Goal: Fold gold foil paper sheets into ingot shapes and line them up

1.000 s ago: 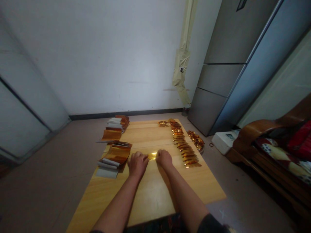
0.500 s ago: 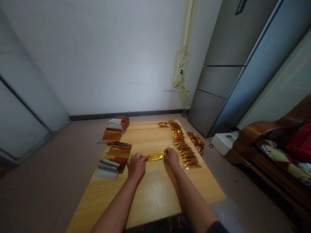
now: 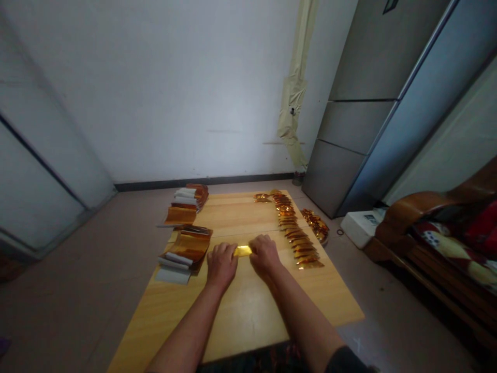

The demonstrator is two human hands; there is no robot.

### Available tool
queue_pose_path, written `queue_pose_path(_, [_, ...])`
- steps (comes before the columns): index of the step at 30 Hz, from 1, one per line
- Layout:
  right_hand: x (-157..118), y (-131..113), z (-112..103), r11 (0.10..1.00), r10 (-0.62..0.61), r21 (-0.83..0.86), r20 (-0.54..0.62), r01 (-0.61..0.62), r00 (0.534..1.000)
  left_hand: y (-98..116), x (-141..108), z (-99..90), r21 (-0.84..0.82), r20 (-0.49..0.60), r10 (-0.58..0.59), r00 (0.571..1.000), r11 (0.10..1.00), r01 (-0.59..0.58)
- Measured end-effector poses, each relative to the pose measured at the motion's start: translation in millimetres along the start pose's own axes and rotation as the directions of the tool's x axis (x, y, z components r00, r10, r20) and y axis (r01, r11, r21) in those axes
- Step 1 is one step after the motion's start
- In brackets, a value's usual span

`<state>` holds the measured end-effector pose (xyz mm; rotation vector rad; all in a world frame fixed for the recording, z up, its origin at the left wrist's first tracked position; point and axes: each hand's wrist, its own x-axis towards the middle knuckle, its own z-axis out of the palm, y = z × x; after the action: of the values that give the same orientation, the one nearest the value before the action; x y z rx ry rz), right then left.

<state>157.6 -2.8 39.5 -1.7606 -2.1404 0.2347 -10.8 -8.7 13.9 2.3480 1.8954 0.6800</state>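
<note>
A shiny gold foil strip (image 3: 243, 251) lies crosswise on the wooden table (image 3: 248, 311), its middle showing between my hands. My left hand (image 3: 222, 264) is closed on its left end, fingers curled. At the right end my right hand (image 3: 264, 252) grips the strip with bent fingers, covering that end. Left of my hands are stacks of gold-and-white paper sheets (image 3: 190, 246), fanned out. To the right runs a long row of folded gold pieces (image 3: 297, 235).
A container heaped with gold pieces (image 3: 316, 226) is beyond the table's right edge. Farther right are a white box (image 3: 361, 228), a wooden armchair (image 3: 411, 212) and a grey refrigerator (image 3: 349, 124). A white wall (image 3: 174, 93) stands behind.
My right hand has moved left onto the strip's right end and closed there. Less of the strip shows now. My left hand stays at the left end. The view has shifted slightly.
</note>
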Motion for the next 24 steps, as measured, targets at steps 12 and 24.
queue_pose_path(12, [-7, 1, 6, 0.989, -0.144, -0.003, -0.210, 0.146, 0.967, 3, -2, -5.2, -0.021, -0.070, 0.092, 0.993, 0.995, -0.093])
queue_pose_path(24, [-28, 24, 7, 0.976, -0.220, -0.057, -0.189, 0.213, 0.957, 2, -4, -1.4, -0.131, -0.054, 0.210, 0.976, 0.968, -0.215])
